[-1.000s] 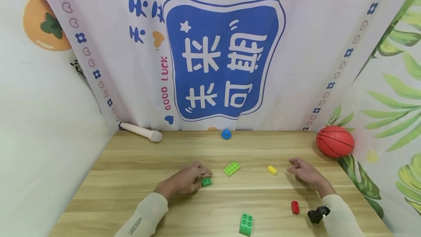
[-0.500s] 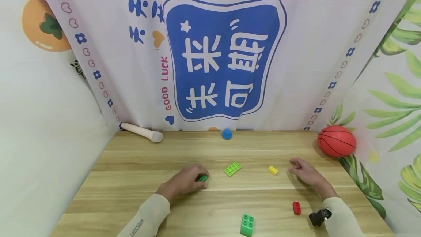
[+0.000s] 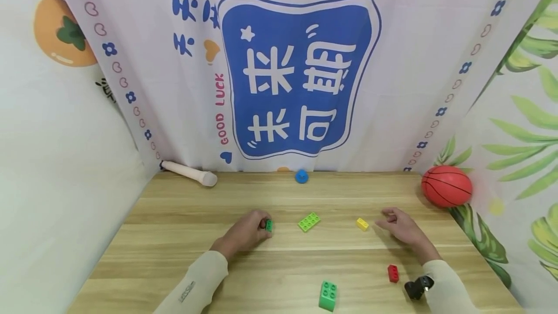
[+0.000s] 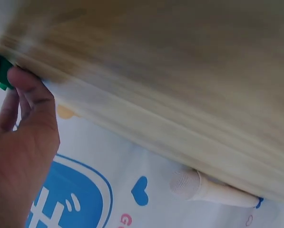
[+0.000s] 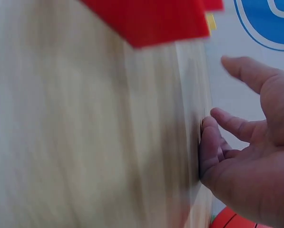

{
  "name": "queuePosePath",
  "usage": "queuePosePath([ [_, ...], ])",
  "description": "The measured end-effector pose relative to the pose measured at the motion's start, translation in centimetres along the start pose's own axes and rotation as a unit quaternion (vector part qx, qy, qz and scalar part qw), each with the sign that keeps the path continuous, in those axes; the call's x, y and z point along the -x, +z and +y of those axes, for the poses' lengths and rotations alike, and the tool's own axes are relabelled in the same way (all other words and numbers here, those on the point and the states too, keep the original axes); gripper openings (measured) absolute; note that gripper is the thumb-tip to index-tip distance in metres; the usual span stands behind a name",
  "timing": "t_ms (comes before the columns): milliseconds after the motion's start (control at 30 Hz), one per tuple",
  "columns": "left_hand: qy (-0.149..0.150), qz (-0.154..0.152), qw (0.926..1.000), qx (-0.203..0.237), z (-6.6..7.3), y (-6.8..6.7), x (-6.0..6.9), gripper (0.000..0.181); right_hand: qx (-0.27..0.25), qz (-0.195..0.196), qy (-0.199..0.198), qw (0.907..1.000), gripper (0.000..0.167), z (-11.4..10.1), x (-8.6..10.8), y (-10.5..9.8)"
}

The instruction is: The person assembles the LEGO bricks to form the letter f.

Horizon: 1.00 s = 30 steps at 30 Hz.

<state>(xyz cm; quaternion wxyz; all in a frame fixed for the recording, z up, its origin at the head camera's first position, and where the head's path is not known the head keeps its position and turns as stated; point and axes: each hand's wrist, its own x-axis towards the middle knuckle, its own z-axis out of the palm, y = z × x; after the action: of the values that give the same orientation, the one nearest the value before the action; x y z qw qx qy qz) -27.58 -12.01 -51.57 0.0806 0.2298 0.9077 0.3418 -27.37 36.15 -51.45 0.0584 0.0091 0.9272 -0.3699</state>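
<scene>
Between its thumb and fingers, my left hand (image 3: 245,230) pinches a small dark green toy brick (image 3: 269,226); part of that brick (image 4: 5,72) also shows at the fingertips in the left wrist view. To the right of it lies a flat light green brick plate (image 3: 309,222). My right hand (image 3: 403,227) rests at the table's right side with loosely bent fingers and holds nothing. A small yellow brick (image 3: 362,224) sits just left of its fingertips. A red brick (image 3: 393,273) lies nearer, beside the right wrist, and looms large in the right wrist view.
A larger green brick (image 3: 328,295) stands near the front of the wooden table (image 3: 174,236). Along the back are a white microphone (image 3: 189,173) and a small blue toy (image 3: 302,176). A red ball (image 3: 446,186) is at the back right corner. Printed cloth hangs behind.
My left hand has closed its fingers on the dark green brick, turned it, and shifted it slightly back and left. The right hand has hardly moved.
</scene>
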Motion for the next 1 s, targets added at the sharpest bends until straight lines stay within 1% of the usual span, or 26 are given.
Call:
queuePosePath([
  [67, -0.007, 0.009, 0.9999, -0.002, -0.2, 0.1, -0.5, 0.022, -0.008, -0.003, -0.003, 1.0, 0.068, -0.2, -0.2, 0.6],
  [167, -0.016, 0.01, 0.9998, 0.008, -0.3, 0.0, -0.6, 0.031, -0.019, -0.014, -0.009, 0.9997, 0.072, -0.9, -0.2, 1.3],
  [267, -0.018, 0.01, 0.9995, 0.024, -0.3, -0.2, -0.6, 0.035, -0.027, -0.02, -0.016, 0.9993, 0.073, -1.7, -0.2, 1.7],
  [400, -0.013, 0.013, 0.9995, 0.025, -0.2, -0.4, -0.5, 0.032, -0.022, -0.013, -0.042, 0.9988, 0.06, -2.4, -0.4, 2.4],
  [533, -0.015, 0.015, 0.9997, 0.014, -0.2, -0.6, -0.6, 0.027, 0.004, 0.01, -0.061, 0.9981, 0.041, -2.8, -0.7, 3.1],
  [633, -0.019, 0.015, 0.9996, 0.013, -0.2, -0.6, -0.7, 0.026, 0.02, 0.031, -0.058, 0.9976, 0.03, -2.9, -0.6, 3.3],
  [700, -0.022, 0.015, 0.9996, 0.012, -0.1, -0.7, -0.7, 0.027, 0.028, 0.039, -0.057, 0.9972, 0.025, -3.0, -0.5, 3.3],
  [767, -0.027, 0.014, 0.9994, 0.014, 0.0, -0.7, -0.7, 0.027, 0.032, 0.042, -0.057, 0.9969, 0.022, -3.1, -0.4, 3.3],
  [900, -0.035, 0.016, 0.9992, 0.012, 0.0, -0.7, -0.7, 0.028, 0.054, 0.04, -0.072, 0.9952, 0.021, -3.5, -0.4, 3.4],
  [1000, -0.036, 0.018, 0.9991, 0.011, 0.0, -0.7, -0.6, 0.028, 0.084, 0.031, -0.087, 0.9922, 0.025, -3.9, -0.3, 3.7],
])
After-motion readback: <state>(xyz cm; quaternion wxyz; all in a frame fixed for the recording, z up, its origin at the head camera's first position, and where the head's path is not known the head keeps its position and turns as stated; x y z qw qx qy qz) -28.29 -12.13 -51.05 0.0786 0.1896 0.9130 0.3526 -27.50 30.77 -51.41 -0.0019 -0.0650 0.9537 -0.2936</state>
